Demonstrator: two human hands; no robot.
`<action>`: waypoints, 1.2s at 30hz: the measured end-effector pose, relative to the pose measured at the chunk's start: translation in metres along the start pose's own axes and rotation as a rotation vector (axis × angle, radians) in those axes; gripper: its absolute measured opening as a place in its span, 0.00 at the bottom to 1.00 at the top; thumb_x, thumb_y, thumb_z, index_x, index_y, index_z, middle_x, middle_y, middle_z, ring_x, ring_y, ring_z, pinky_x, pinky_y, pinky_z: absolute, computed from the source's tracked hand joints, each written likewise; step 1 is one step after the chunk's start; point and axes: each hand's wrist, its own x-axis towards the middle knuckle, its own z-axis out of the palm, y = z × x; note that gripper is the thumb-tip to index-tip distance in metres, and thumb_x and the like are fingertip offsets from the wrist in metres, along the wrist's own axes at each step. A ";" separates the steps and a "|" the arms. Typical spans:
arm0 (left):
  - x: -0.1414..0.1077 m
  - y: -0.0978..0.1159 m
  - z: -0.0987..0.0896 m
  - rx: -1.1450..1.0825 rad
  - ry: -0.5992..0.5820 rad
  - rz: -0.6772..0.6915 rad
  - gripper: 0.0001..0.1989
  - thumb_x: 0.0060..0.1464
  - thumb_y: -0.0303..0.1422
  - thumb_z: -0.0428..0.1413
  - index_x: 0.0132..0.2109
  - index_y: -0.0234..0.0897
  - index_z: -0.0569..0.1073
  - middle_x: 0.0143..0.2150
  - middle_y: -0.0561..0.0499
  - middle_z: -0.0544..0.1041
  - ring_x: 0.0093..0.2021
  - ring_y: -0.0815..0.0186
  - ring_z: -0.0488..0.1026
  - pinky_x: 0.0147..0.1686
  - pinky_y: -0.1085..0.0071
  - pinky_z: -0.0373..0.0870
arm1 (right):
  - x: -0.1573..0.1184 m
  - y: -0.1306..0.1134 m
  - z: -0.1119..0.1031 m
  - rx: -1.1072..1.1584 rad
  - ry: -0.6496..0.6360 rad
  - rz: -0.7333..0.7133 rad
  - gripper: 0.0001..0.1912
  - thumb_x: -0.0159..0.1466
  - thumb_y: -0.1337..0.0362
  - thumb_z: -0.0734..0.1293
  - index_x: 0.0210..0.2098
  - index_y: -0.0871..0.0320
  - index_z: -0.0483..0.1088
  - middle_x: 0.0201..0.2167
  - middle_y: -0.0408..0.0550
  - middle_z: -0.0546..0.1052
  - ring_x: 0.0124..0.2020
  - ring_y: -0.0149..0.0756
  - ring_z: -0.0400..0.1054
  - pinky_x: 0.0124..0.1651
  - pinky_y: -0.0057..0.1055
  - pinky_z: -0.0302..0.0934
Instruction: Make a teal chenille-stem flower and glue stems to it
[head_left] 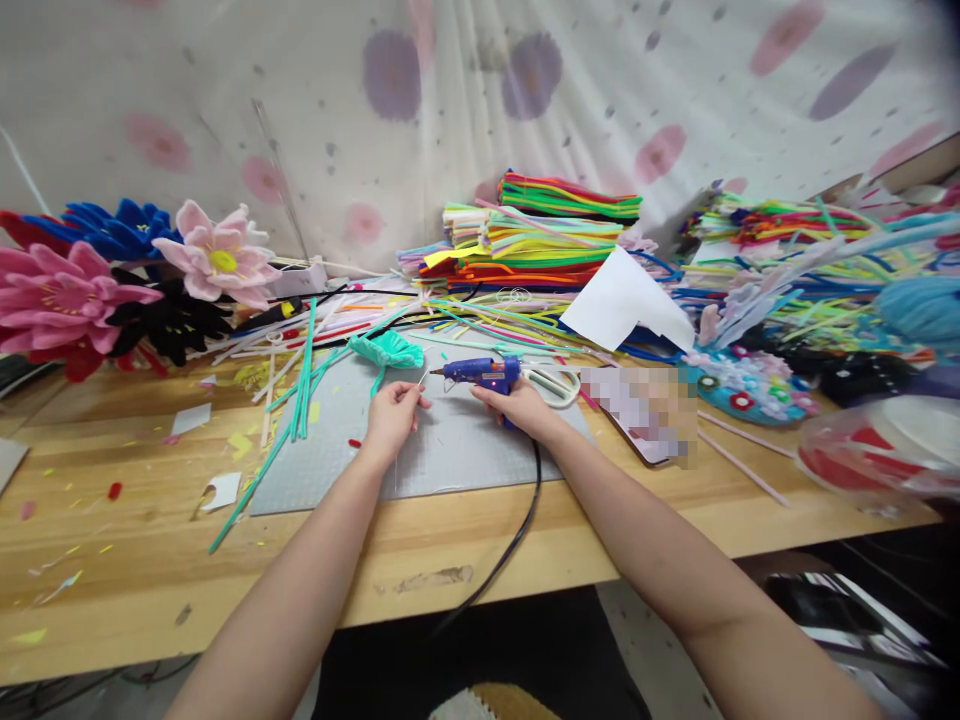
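Observation:
My right hand [517, 405] is wrapped round the handle of a blue hot glue gun [480, 372], whose nozzle points left. Close to that nozzle, my left hand [395, 420] pinches a thin, pale piece, possibly a wire or stem, too small to name surely. Just behind my left hand lies a teal pipe-cleaner flower [388, 349] with a bent stem. Beneath both hands is a grey cutting mat [442, 465]. White-handled scissors [555, 385] rest right of the glue gun. Several teal pipe cleaners [304, 375] lie across the mat's left side.
Bundled coloured pipe cleaners [540, 235] are piled at the back. Fuzzy flowers [214, 255] stand at the left. A phone [637, 415], a white paper [626, 300] and a plastic tub [881, 445] sit to the right. A black cord [517, 535] hangs over the table's front edge.

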 end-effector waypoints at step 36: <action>-0.003 0.001 0.002 0.032 0.004 0.026 0.05 0.46 0.32 0.52 0.30 0.33 0.68 0.20 0.56 0.71 0.10 0.78 0.55 0.11 0.77 0.48 | 0.001 0.000 0.005 -0.082 -0.012 -0.016 0.21 0.51 0.44 0.65 0.25 0.57 0.67 0.13 0.40 0.65 0.15 0.28 0.58 0.18 0.26 0.53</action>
